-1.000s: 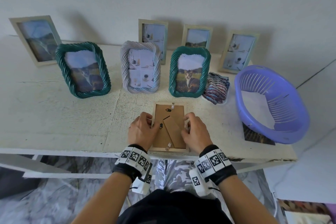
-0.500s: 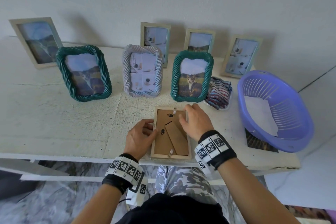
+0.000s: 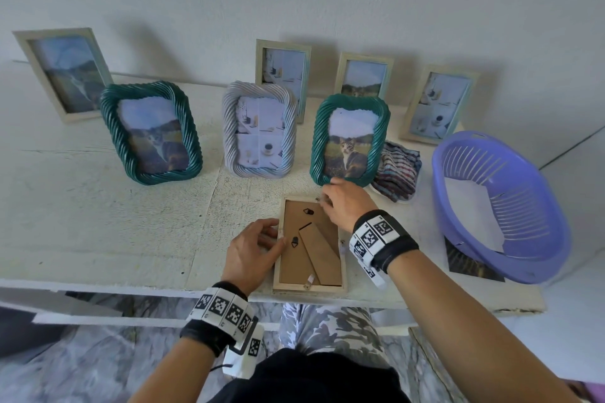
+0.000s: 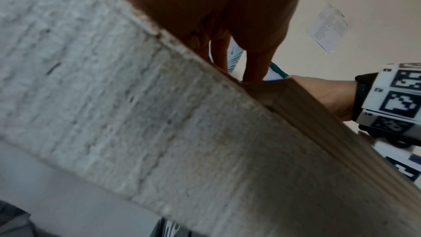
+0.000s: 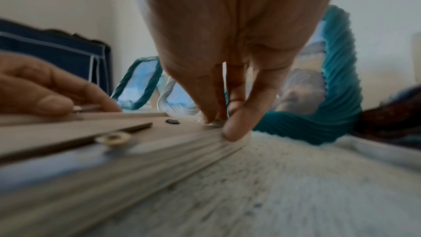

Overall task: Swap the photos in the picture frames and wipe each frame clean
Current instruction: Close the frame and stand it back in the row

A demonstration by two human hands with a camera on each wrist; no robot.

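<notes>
A pale wooden frame (image 3: 309, 245) lies face down near the table's front edge, its brown backing and fold-out stand facing up. My left hand (image 3: 276, 235) grips the frame's left rim, fingertips on a small metal clip (image 5: 87, 108). My right hand (image 3: 322, 201) is at the frame's far right corner and pinches a small tab there. Its thumb (image 5: 234, 131) presses the frame's side (image 5: 182, 147). The photo inside the frame is hidden. In the left wrist view only the frame's edge (image 4: 318, 132) and the table edge show.
Two green twisted frames (image 3: 150, 132) (image 3: 350, 139) and a white twisted frame (image 3: 260, 129) stand behind, with several pale frames along the wall. A striped cloth (image 3: 397, 173) lies right of them. A purple basket (image 3: 438, 167) holds white paper and sits on a loose photo (image 3: 471, 263).
My right hand moved from the frame's right edge up to its far right corner. My left hand stayed on the left rim, shifting slightly lower.
</notes>
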